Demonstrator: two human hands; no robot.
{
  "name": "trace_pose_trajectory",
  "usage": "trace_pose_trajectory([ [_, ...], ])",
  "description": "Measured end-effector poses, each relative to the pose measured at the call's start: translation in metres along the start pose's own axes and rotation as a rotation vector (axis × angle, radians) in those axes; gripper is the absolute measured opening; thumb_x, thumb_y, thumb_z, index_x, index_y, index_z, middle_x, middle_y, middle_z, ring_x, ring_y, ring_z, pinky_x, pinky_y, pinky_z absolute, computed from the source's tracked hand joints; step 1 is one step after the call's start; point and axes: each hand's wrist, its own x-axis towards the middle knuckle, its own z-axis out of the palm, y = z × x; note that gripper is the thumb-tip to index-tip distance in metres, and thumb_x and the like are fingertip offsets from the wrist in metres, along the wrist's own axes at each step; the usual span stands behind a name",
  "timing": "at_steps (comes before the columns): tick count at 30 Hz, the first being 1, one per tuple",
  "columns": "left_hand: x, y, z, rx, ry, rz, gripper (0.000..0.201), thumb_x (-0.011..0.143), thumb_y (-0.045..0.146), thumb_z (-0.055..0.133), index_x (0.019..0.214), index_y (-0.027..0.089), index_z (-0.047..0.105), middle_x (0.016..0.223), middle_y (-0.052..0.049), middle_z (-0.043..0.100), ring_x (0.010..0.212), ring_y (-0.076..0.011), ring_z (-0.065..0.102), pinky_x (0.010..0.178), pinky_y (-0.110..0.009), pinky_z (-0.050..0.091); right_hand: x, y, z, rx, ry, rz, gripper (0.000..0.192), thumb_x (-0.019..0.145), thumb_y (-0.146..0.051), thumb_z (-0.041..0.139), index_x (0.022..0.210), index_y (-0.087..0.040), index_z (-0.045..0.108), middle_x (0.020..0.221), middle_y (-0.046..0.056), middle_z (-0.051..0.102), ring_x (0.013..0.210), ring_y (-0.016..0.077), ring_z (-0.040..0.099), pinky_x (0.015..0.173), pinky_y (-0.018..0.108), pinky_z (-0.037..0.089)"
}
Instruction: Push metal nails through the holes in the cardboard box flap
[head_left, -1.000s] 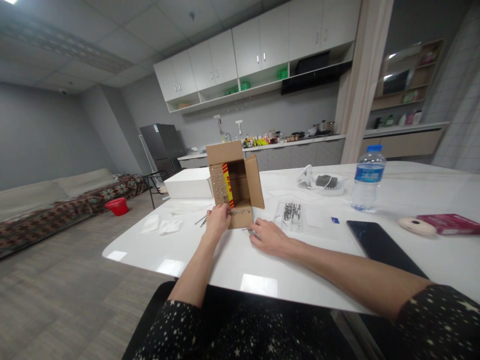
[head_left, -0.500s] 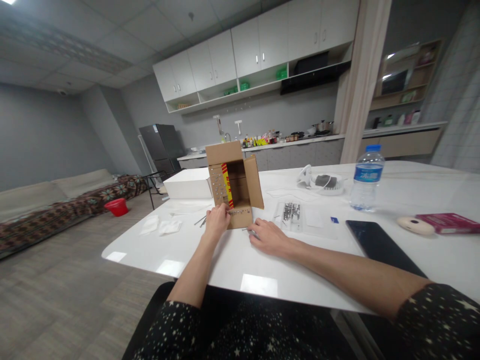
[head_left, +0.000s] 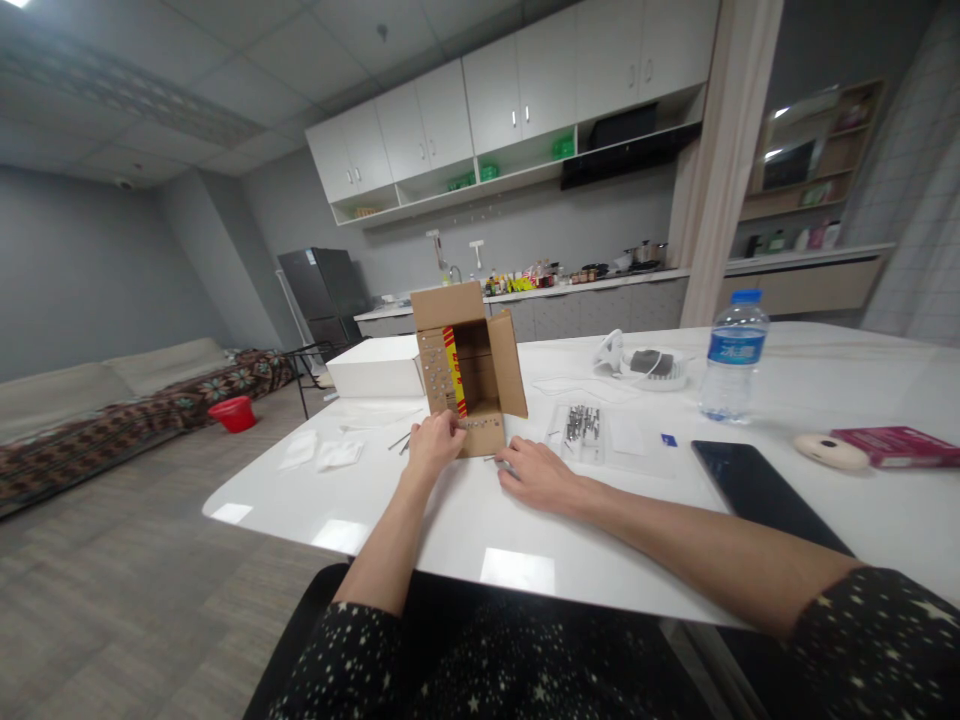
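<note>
Box point(head_left: 472, 370) upright on table point(head_left: 570, 540), open side toward hands. Left hand point(head_left: 435, 445) touching box lower front flap, fingers curled. Right hand point(head_left: 534, 472) flat beside box, over small screw; grip unclear.

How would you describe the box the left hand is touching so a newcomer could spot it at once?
On the white table, look near the front edge, just beyond the left hand. There stands a small brown cardboard box, open toward the camera with its flaps spread. Unlike the flat white box behind it, it has a red-and-yellow strip inside and studded flaps.
</note>
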Motion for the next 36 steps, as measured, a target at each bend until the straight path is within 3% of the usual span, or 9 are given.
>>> trace_pose_trajectory([
  [3, 0.001, 0.0, -0.001, -0.021, 0.032, -0.001, 0.013, 0.08, 0.025, 0.049, 0.088, 0.023, 0.06, 0.097, -0.006, 0.07, 0.094, -0.025, 0.064, 0.085, -0.039, 0.044, 0.0, 0.001, 0.001, 0.003, 0.018, -0.005, 0.032, 0.091, -0.029, 0.042, 0.111, -0.019, 0.065, 0.103, 0.009, 0.06, 0.093, 0.0229, 0.058, 0.082, 0.033, 0.038],
  [9, 0.0, 0.0, -0.01, -0.157, 0.302, -0.04, 0.009, 0.082, 0.023, 0.048, 0.084, 0.023, 0.056, 0.087, -0.003, 0.067, 0.088, -0.0206, 0.062, 0.082, -0.032, 0.044, 0.0, 0.002, 0.002, 0.007, 0.025, -0.012, 0.031, 0.091, -0.028, 0.043, 0.109, -0.018, 0.065, 0.101, 0.009, 0.06, 0.092, 0.0228, 0.058, 0.081, 0.033, 0.038],
  [11, 0.0, 0.001, -0.012, -0.204, 0.334, 0.007, 0.009, 0.082, 0.02, 0.047, 0.084, 0.022, 0.056, 0.086, -0.003, 0.066, 0.088, -0.0196, 0.061, 0.083, -0.031, 0.044, 0.0, 0.002, 0.001, 0.005, 0.024, -0.014, 0.031, 0.091, -0.027, 0.043, 0.111, -0.018, 0.065, 0.101, 0.009, 0.06, 0.092, 0.0227, 0.058, 0.081, 0.033, 0.038],
  [16, -0.003, 0.005, -0.004, -0.338, 0.202, 0.325, 0.012, 0.08, 0.016, 0.047, 0.085, 0.021, 0.057, 0.085, -0.003, 0.063, 0.079, -0.0162, 0.059, 0.081, -0.03, 0.046, 0.0, -0.001, -0.002, -0.006, -0.006, 0.004, 0.032, 0.092, -0.028, 0.042, 0.111, -0.018, 0.065, 0.103, 0.01, 0.06, 0.092, 0.0226, 0.058, 0.081, 0.033, 0.038],
  [19, -0.003, 0.007, 0.005, -0.379, 0.151, 0.445, 0.014, 0.08, 0.014, 0.047, 0.087, 0.02, 0.058, 0.086, -0.003, 0.063, 0.077, -0.0149, 0.058, 0.079, -0.029, 0.046, 0.0, -0.002, -0.004, -0.005, -0.023, 0.021, 0.032, 0.093, -0.029, 0.042, 0.111, -0.019, 0.066, 0.105, 0.01, 0.06, 0.092, 0.0225, 0.058, 0.082, 0.032, 0.038],
  [30, -0.002, 0.004, 0.014, -0.401, 0.029, 0.477, 0.013, 0.083, 0.018, 0.05, 0.088, 0.02, 0.062, 0.084, -0.002, 0.065, 0.072, -0.0141, 0.057, 0.07, -0.027, 0.046, -0.001, -0.001, -0.002, 0.004, -0.008, 0.009, 0.035, 0.093, -0.029, 0.042, 0.117, -0.018, 0.064, 0.105, 0.011, 0.06, 0.093, 0.0232, 0.059, 0.083, 0.033, 0.039],
  [36, 0.001, 0.006, 0.016, -0.508, 0.074, 0.429, 0.014, 0.087, 0.025, 0.051, 0.091, 0.02, 0.064, 0.086, -0.002, 0.067, 0.072, -0.013, 0.057, 0.07, -0.026, 0.047, 0.0, -0.001, -0.002, 0.002, -0.002, 0.009, 0.032, 0.092, -0.028, 0.042, 0.113, -0.018, 0.065, 0.104, 0.01, 0.06, 0.093, 0.0232, 0.059, 0.082, 0.033, 0.038],
])
